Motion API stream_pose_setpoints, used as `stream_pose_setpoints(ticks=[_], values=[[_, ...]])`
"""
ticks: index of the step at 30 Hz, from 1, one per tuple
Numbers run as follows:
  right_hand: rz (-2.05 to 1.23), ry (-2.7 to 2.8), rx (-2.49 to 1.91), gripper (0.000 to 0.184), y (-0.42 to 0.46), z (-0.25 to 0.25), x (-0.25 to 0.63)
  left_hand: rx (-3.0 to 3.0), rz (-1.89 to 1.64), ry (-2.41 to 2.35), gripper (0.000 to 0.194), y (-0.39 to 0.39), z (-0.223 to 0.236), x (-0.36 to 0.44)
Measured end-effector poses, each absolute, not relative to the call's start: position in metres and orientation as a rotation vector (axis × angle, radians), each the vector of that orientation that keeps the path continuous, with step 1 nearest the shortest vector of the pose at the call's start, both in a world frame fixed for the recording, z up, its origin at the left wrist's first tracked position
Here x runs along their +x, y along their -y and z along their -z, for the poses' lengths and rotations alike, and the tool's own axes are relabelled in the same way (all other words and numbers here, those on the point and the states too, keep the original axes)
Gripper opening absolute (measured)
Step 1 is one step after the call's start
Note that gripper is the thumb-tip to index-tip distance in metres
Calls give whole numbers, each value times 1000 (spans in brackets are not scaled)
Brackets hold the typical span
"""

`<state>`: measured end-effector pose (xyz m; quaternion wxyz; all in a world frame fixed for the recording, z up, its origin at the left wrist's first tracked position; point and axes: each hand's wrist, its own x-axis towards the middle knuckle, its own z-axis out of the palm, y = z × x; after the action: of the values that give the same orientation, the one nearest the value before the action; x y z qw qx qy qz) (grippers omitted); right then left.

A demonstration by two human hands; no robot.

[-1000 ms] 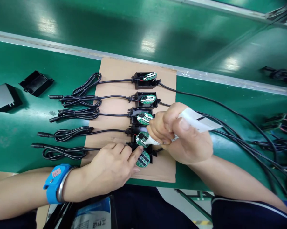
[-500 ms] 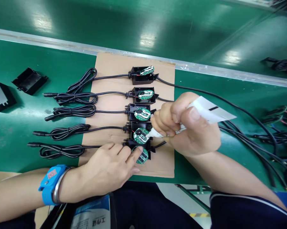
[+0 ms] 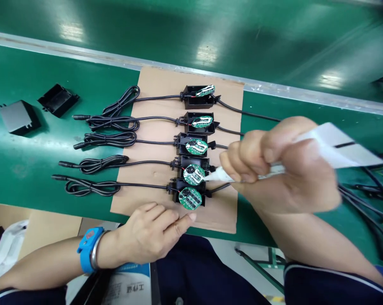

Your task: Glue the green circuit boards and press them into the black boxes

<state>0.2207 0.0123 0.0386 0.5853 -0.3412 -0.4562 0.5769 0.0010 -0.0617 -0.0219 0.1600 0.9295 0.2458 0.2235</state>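
My right hand is closed round a white glue tube. The tube's nozzle points at the second-nearest round green circuit board. Several black open housings with green boards lie in a column on a cardboard sheet. The nearest board sits in its housing just beyond my left hand. That hand rests at the cardboard's near edge with fingers stretched out and holds nothing. It wears a blue wrist strap.
Coiled black cables run left from the housings over the green bench. Two loose black housing parts lie far left. More black cables trail off right. A metal rail crosses behind the cardboard. A printed sheet lies by my lap.
My left hand has drawn back off the nearest board to the cardboard's near edge. My right hand has shifted right and up a little, the nozzle still at the second board.
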Motion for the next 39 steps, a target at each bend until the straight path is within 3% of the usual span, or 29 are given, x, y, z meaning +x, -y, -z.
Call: stream_pose_setpoints(ticks=[9,39], values=[[-1563,1063,-669,31,3,-24,194,2663,-732,-919,50,83,46,14],[-1572,1118,-791,30,12,-30,216,2611,-827,-908,47,82,50,13]])
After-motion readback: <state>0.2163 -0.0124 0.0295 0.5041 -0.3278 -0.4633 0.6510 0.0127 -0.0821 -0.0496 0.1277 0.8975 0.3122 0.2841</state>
